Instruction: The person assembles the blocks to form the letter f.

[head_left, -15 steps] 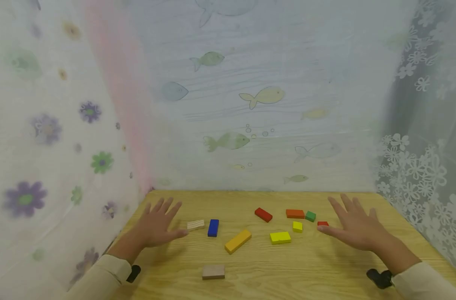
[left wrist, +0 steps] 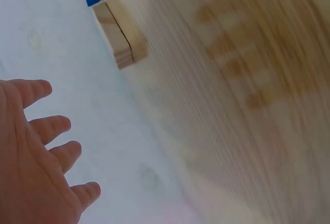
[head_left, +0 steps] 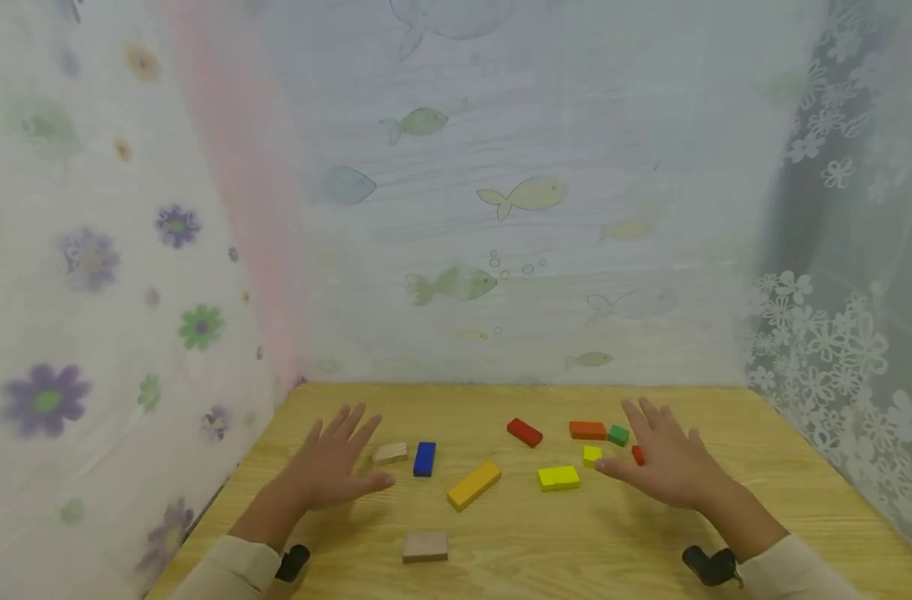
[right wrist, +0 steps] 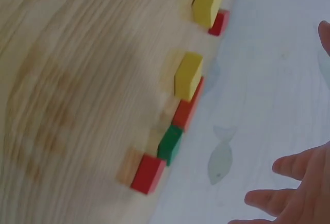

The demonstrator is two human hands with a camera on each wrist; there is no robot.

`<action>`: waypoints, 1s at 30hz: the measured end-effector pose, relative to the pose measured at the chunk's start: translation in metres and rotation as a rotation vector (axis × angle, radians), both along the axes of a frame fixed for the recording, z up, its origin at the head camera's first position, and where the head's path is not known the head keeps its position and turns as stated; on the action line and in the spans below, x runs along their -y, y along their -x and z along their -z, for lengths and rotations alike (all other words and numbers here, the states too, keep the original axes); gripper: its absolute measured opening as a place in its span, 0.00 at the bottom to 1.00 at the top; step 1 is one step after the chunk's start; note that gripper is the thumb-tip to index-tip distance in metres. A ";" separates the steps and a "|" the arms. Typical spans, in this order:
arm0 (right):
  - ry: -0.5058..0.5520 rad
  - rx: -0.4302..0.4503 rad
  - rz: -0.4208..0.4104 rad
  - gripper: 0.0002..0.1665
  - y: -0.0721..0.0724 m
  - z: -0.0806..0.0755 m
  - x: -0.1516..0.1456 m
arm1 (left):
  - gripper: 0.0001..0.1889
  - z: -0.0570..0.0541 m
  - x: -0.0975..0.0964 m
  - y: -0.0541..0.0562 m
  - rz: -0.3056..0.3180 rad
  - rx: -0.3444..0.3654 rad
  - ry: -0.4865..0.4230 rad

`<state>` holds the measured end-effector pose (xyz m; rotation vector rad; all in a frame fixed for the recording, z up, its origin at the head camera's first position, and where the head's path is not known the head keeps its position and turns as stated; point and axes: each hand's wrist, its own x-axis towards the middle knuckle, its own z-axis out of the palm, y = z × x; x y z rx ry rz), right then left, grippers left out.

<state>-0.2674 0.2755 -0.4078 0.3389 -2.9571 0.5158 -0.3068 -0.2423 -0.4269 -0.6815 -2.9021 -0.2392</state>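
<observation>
Both hands hover above the wooden table with fingers spread, holding nothing. In the head view the left hand is left of a pale wooden block and a blue block. My right hand partly covers a small red block, near a small yellow block and a green block. Between the hands lie an orange-yellow block, a larger yellow block, a dark red block and an orange block. A light brown block lies nearer the front.
The wooden table meets a fish-patterned sheet at the back. A flower-patterned sheet hangs at the left, and a curtain with white flowers at the right. A black strap part shows at the right wrist.
Both hands have moved inward, the left one rightward and the right one leftward over the small red block. The blocks stay in place on the table; the head view shifts slightly.
</observation>
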 end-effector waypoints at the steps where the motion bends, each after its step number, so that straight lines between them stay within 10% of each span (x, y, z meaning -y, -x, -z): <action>1: -0.001 0.000 0.000 0.65 0.000 0.001 0.004 | 0.54 0.001 -0.002 0.000 0.007 0.000 -0.005; 30: 0.186 -0.040 -0.014 0.49 0.011 0.020 0.111 | 0.32 0.006 -0.060 -0.015 0.266 0.187 -0.102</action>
